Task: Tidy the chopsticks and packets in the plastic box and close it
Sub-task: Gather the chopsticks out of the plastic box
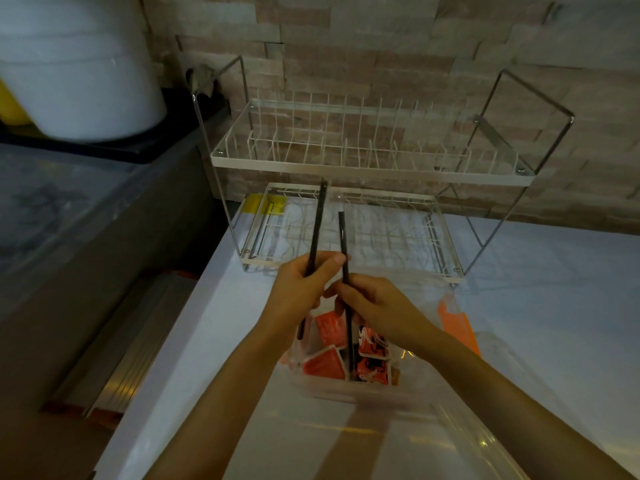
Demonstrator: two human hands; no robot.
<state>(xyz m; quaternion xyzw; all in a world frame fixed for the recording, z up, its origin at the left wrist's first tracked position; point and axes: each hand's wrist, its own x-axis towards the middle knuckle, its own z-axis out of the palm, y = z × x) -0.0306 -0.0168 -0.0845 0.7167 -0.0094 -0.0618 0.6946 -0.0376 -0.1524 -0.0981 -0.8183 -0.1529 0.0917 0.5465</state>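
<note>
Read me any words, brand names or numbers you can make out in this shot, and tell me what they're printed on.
None can be read.
Red packets in the clear plastic box: white and black print, too blurred to read.
Yellow patch behind the wire rack: no legible text.

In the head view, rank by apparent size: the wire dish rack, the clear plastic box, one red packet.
1. Wire dish rack, largest.
2. Clear plastic box, nearer the camera, so its ranking is less certain.
3. Red packet, smallest.
</note>
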